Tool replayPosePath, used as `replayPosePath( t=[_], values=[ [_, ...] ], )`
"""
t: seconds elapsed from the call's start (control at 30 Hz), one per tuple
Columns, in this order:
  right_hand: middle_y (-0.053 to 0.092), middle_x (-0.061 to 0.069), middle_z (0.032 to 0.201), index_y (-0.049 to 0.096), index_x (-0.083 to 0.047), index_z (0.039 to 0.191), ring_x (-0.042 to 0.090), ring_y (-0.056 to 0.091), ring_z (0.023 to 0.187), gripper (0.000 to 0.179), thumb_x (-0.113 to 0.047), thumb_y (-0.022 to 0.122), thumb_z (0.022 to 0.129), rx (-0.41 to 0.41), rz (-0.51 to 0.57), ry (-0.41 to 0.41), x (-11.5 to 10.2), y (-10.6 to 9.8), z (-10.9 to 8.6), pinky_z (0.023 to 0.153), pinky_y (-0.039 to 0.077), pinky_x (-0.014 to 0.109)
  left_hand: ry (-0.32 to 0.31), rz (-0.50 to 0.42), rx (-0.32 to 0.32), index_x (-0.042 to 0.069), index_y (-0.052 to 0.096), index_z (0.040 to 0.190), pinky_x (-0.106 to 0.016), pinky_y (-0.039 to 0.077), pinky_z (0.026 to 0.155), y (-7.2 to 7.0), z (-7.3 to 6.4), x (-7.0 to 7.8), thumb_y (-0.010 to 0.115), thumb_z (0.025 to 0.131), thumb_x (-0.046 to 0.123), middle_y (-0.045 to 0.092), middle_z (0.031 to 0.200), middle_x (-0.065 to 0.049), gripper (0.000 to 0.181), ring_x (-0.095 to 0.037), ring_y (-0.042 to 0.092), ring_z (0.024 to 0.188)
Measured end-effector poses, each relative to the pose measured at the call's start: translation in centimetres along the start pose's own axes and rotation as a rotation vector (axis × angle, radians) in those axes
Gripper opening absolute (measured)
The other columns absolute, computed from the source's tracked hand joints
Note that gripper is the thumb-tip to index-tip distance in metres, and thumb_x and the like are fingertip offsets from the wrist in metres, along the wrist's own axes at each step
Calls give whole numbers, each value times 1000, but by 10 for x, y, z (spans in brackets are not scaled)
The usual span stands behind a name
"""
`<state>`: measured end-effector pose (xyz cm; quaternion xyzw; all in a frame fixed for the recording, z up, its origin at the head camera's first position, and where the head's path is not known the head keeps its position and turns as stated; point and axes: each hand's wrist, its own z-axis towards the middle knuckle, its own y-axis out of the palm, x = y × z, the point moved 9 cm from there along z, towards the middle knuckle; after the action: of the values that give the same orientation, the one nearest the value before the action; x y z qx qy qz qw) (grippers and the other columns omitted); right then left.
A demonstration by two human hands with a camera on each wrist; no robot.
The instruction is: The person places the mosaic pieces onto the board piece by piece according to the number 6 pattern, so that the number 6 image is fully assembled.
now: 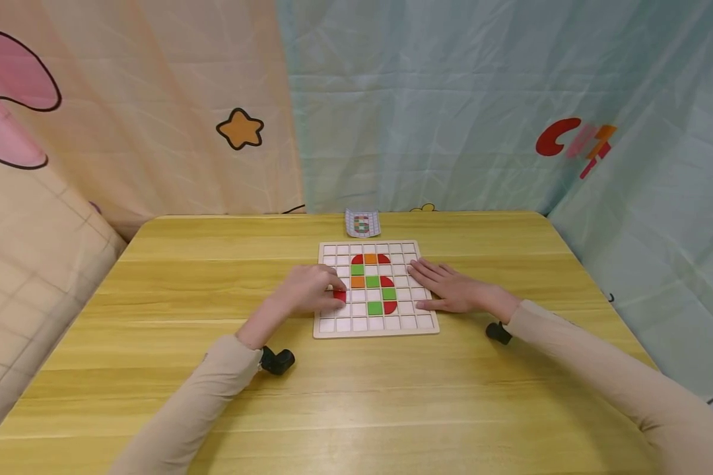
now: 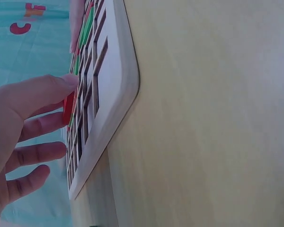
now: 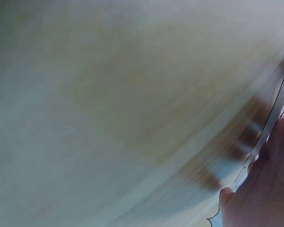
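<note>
A white grid board (image 1: 334, 324) with a pale wooden frame lies on the table. Red, orange and green tiles sit in its cells in a curved figure, among them an orange tile (image 1: 357, 282) and a green tile (image 1: 375, 308). At the board's left side my left hand (image 1: 312, 289) pinches a red tile (image 2: 69, 108) between thumb and index finger, just over the cells; its other fingers are spread loosely. My right hand (image 1: 451, 287) rests flat on the board's right edge, fingers straight, holding nothing.
Behind the board lies a small pattern card (image 1: 362, 224) printed with a similar coloured figure. Black wrist devices (image 1: 277, 361) sit under both forearms. Printed curtains (image 1: 451, 99) hang close behind the table (image 1: 214, 264).
</note>
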<state>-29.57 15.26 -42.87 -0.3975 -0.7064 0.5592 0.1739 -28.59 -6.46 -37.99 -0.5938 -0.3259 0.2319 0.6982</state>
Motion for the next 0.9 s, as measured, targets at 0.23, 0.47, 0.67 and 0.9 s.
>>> replayPosePath(
  t=[0.23,0.47,0.67,0.9],
  values=[
    [-2,8,163,2,-12,156,30,-3,150,82,-56,40,97,-2,6,1,0,1,1,118,8,56,13,-34,-1,21,76,102,-29,49,70,4,6,12,73,82,41,71,102,4,29,-13,63,92],
    [-3,9,163,2,-12,155,30,-3,150,82,-55,41,97,9,7,1,2,1,0,118,8,56,48,-85,-8,19,76,101,-22,44,63,9,12,21,74,82,40,70,94,5,28,-7,54,75],
    [-3,9,163,2,-12,155,30,-3,150,82,-55,40,98,11,3,-8,1,1,0,118,8,56,54,-112,-10,19,77,99,-18,39,58,12,15,25,75,81,40,70,93,6,28,-5,50,68],
    [-4,8,163,1,-13,156,29,-4,150,82,-55,40,98,-3,5,0,0,0,1,118,8,55,60,-123,4,20,77,97,-18,37,56,13,17,26,76,79,43,69,87,8,29,-3,49,66]
  ],
)
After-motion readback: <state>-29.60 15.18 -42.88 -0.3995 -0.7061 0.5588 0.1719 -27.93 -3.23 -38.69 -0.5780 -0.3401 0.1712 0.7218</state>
